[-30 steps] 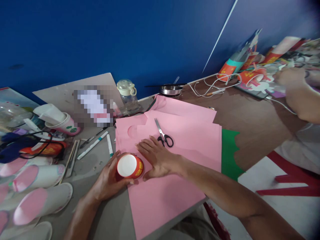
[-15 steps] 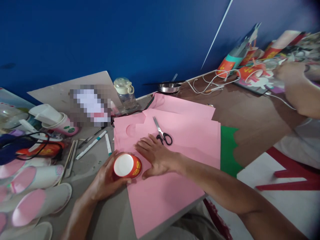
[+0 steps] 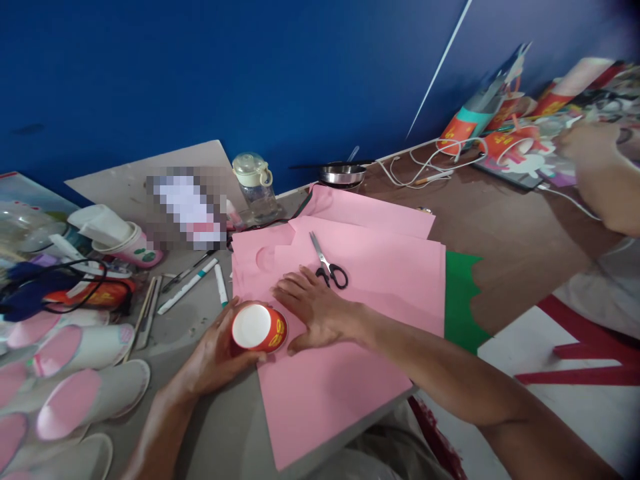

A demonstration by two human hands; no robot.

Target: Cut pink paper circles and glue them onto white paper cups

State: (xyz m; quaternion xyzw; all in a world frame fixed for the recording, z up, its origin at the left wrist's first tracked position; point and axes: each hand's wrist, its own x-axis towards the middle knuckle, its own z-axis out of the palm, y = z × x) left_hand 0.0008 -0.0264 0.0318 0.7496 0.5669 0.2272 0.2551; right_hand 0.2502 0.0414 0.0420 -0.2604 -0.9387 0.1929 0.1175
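A red paper cup [image 3: 276,329] with yellow print and a white inside stands upright on the left part of the pink paper sheets [image 3: 370,280]. My left hand [image 3: 220,357] curls around the cup's left side, thumb along its near side. Flat on the paper, just right of the cup, lies my right hand [image 3: 313,310] with its fingers spread and nothing in it. Beyond its fingers are scissors [image 3: 327,263] with black handles. A faint round mark shows on the paper farther back.
White cups with pink fronts [image 3: 95,400] lie at the left, near markers [image 3: 187,287] and a pink cup [image 3: 133,247]. A clear bottle [image 3: 255,190] and a metal pan [image 3: 343,175] stand by the blue wall. Another person's arm [image 3: 600,170] reaches in at right, near white cables [image 3: 420,167].
The whole view has shifted slightly, so things appear a little farther right. Both hands and the cup keep their places on the paper.
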